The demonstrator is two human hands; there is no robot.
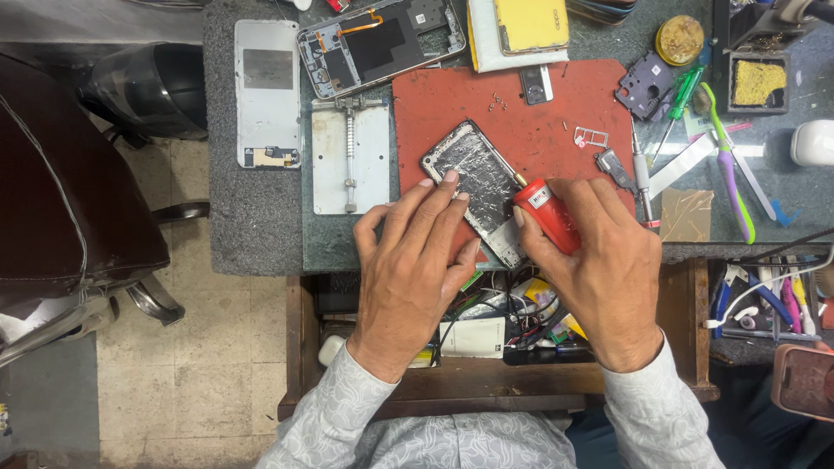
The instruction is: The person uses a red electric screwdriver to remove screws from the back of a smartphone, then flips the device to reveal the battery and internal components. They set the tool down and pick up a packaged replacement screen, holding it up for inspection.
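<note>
My left hand (415, 260) presses spread fingers on the foil-backed opened phone (476, 178); my right hand (599, 260) pinches the red-handled screwdriver (546, 215). Advisable: keep its tip upright, pressure light.

My left hand (415, 260) lies flat, fingers spread forward; my right hand (599, 260) is curled tight in a grip, both wrists close.

green toothbrush (728, 156), yellow phone case (531, 24), tweezers (751, 178)
</note>
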